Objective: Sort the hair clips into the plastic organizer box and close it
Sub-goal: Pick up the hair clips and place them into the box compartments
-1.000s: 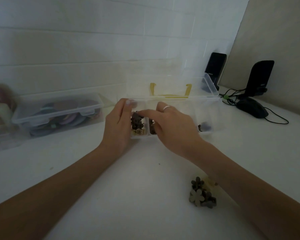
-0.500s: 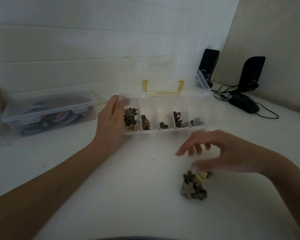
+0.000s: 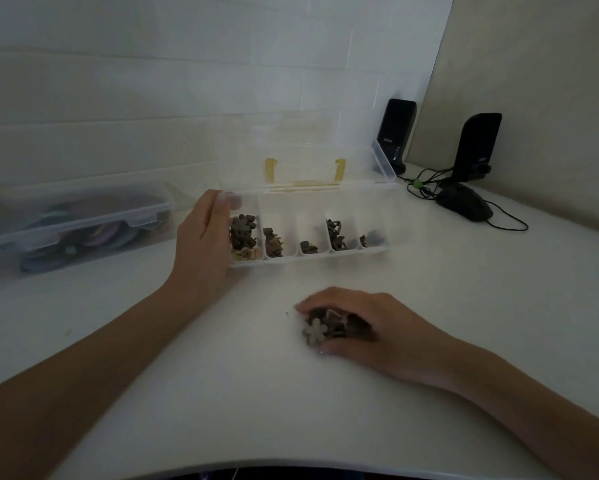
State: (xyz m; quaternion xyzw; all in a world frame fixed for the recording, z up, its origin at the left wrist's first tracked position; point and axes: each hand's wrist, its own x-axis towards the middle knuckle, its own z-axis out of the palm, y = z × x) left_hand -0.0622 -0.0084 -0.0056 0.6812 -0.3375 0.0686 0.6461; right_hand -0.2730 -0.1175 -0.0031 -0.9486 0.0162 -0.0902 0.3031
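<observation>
The left hand (image 3: pixel 204 244) grips the left end of the open organizer box (image 3: pixel 377 252), fingertips over its rim; the right hand (image 3: pixel 367 327) lies curled on the table (image 3: pixel 464 289), fingers closing on a cluster of hair clips (image 3: pixel 317 332) — all five compartments hold dark clips.

A clear organizer box (image 3: pixel 377 199) with yellow latches (image 3: pixel 340 169) holds dark brown and tan hair clips (image 3: pixel 243 233). One pale beige flower clip (image 3: pixel 314 330) lies on the white counter (image 3: pixel 429 271). Black speakers (image 3: pixel 478 147) stand behind.
</observation>
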